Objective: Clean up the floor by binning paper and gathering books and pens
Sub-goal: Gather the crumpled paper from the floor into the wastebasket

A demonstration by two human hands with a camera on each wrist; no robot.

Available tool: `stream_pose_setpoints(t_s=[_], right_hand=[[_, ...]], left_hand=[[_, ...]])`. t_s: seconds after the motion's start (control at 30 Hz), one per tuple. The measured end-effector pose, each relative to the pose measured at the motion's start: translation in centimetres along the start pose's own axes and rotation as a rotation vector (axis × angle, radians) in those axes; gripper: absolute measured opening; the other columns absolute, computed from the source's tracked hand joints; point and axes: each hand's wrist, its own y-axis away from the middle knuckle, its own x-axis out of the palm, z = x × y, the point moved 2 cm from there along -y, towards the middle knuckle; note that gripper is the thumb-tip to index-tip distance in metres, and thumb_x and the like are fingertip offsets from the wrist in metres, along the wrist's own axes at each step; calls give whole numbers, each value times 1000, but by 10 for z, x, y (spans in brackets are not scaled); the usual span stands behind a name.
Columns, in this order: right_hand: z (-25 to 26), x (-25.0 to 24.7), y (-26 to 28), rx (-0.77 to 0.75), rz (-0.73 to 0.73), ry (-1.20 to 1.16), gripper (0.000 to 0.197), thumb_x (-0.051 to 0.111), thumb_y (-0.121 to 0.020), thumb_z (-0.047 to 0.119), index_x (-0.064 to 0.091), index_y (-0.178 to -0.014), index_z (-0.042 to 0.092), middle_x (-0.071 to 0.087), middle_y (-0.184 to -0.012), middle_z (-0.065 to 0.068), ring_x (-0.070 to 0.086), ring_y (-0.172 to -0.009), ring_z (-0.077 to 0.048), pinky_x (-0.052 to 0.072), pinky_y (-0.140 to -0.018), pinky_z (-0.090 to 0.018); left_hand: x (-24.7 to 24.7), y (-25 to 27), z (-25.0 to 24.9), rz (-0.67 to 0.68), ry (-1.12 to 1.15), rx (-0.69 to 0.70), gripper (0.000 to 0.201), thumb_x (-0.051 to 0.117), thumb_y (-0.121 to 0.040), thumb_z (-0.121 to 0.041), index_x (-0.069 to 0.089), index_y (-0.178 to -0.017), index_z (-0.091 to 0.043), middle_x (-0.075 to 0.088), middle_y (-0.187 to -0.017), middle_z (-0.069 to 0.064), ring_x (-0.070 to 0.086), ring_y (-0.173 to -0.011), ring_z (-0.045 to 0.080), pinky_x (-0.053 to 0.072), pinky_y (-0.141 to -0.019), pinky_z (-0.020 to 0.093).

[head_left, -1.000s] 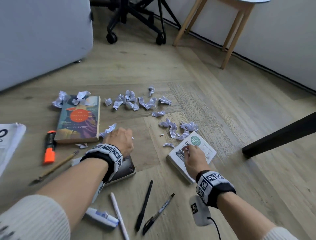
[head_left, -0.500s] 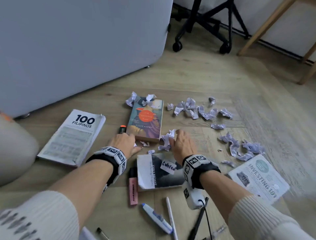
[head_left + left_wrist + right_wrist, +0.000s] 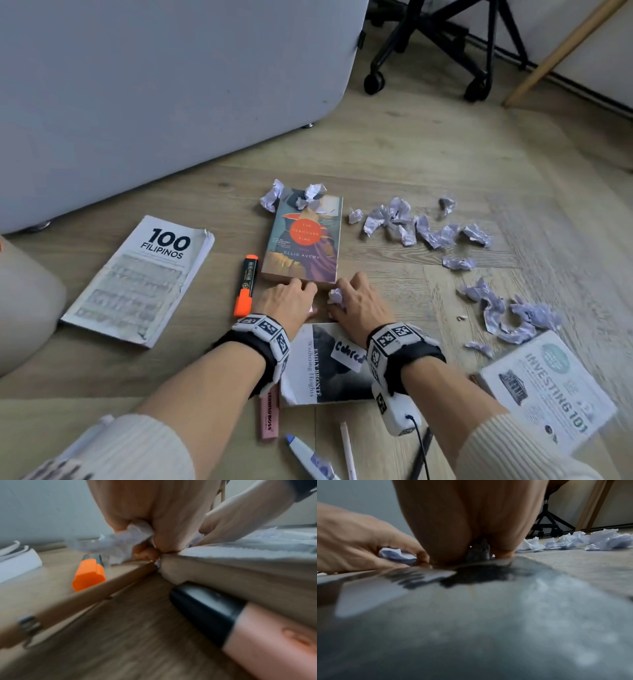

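Hands: left hand [image 3: 288, 301] and right hand [image 3: 356, 301] lie close together, low over the pale wooden floor [image 3: 394, 161], between two books.
Left hand: fingers curled round a crumpled wad of white paper [image 3: 123, 545] (the left wrist view shows it bunched in the fist).
Right hand: fingers bent over a small crumpled white paper ball [image 3: 335, 295]; the grip itself is hidden under the palm, so I cannot tell how firmly it is held.
Books: a teal paperback with an orange circle on its cover [image 3: 303, 240] lies just beyond the fingertips; a grey-and-white Wuthering Heights paperback [image 3: 322, 370] lies under the wrists.
Other books: a white "100 Filipinos" book [image 3: 144, 277] to the left, a white "Investing 101" book [image 3: 548, 387] to the right.
Loose paper: crumpled white scraps [image 3: 421, 222] scattered on the floor to the right.
Pens: an orange-and-black highlighter [image 3: 246, 284] beside the teal paperback; a pink highlighter [image 3: 269, 416] near the left wrist.
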Motion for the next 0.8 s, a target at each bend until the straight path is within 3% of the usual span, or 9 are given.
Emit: stream_pose_setpoints(t_s=[0.13, 0.23, 0.33, 0.43, 0.53, 0.63, 0.7, 0.77, 0.8], right_hand=[[1, 1, 7, -33, 54, 50, 25, 45, -96, 22, 50, -114, 6, 49, -112, -15, 55, -92, -35, 41, -77, -39], [-7, -5, 18, 17, 95, 1, 23, 42, -98, 18, 48, -114, 3, 50, -111, -16, 55, -92, -32, 42, -74, -37], [-24, -27, 34, 176, 60, -75, 19, 45, -95, 12, 50, -111, 3, 57, -106, -15, 50, -84, -25, 38, -70, -31], [-45, -58, 53, 317, 34, -193, 15, 49, -88, 9, 56, -101, 7, 69, -91, -17, 62, -80, -32, 51, -68, -37], [-61, -91, 76, 424, 69, -282, 17, 49, -88, 8, 59, -98, 15, 69, -82, -10, 64, -58, -22, 54, -52, -32], [-64, -124, 106, 478, 132, -350, 29, 39, -92, 4, 58, -106, 21, 61, -81, -6, 57, -48, -12, 43, -41, -20], [-63, -144, 127, 455, 168, -294, 29, 40, -94, 3, 59, -106, 22, 55, -75, -2, 53, -42, -3, 39, -38, -16], [-65, -160, 142, 415, 172, -187, 17, 48, -95, 14, 61, -97, 25, 56, -73, 2, 53, -42, 1, 43, -40, -15], [-68, -168, 146, 402, 174, -129, 8, 54, -93, 24, 61, -91, 27, 61, -75, 1, 60, -51, -5, 52, -48, -20]], left_hand=[[0, 4, -4, 126, -85, 100, 22, 40, -98, -6, 51, -117, -10, 54, -117, 14, 60, -107, 35, 47, -82, 43], [-8, 13, -9, 165, -111, 102, 26, 39, -95, 3, 49, -119, -3, 53, -120, 18, 59, -108, 37, 47, -83, 43], [-29, 18, -10, 111, -62, 59, 33, 31, -96, 6, 46, -125, 1, 50, -127, 21, 57, -115, 36, 45, -88, 42], [-56, 20, -15, -11, -87, 55, 33, 31, -96, 4, 46, -126, 1, 53, -127, 21, 57, -115, 31, 44, -89, 39], [-76, 22, -28, -98, -81, 76, 34, 31, -95, 6, 47, -125, 2, 57, -122, 20, 60, -110, 31, 45, -81, 37], [-86, 25, -46, -101, 0, 93, 33, 29, -94, 7, 44, -123, 3, 55, -120, 24, 61, -106, 36, 44, -73, 39], [-86, 28, -57, -75, 31, 98, 35, 27, -94, 5, 44, -125, 6, 51, -126, 28, 58, -110, 39, 46, -80, 42], [-84, 33, -68, 9, -1, 146, 42, 26, -93, 6, 46, -130, 10, 45, -132, 27, 55, -116, 41, 46, -90, 44], [-83, 36, -72, 46, -27, 178, 43, 26, -93, 7, 47, -131, 10, 44, -132, 26, 55, -118, 40, 46, -92, 44]])
